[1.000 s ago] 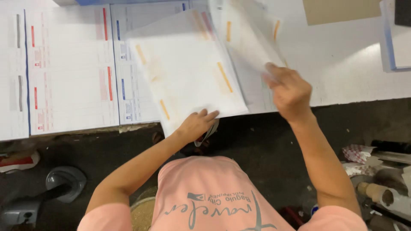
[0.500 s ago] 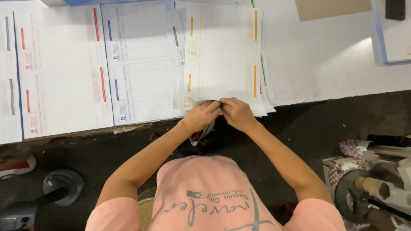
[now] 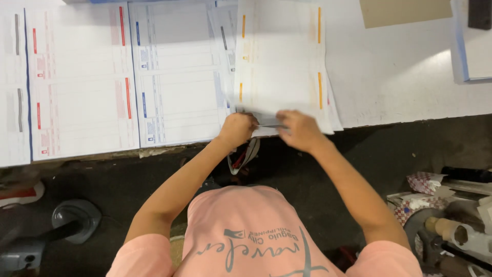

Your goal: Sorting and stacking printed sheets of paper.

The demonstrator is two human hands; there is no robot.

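Orange-marked sheets (image 3: pixel 281 61) are lying stacked at twelve o'clock from both hands; the left hand (image 3: pixel 237 129) and right hand (image 3: pixel 300 131) are pinching their near edge, seemingly squaring them, red-marked sheets (image 3: pixel 82 82) lying at ten o'clock.

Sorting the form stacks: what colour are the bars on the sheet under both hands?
Orange bars on the white sheet, clearest in the head view.

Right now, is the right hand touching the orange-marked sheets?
Touching. The head view shows the right hand pinching the near edge of the orange-marked sheets, fingers over the paper.
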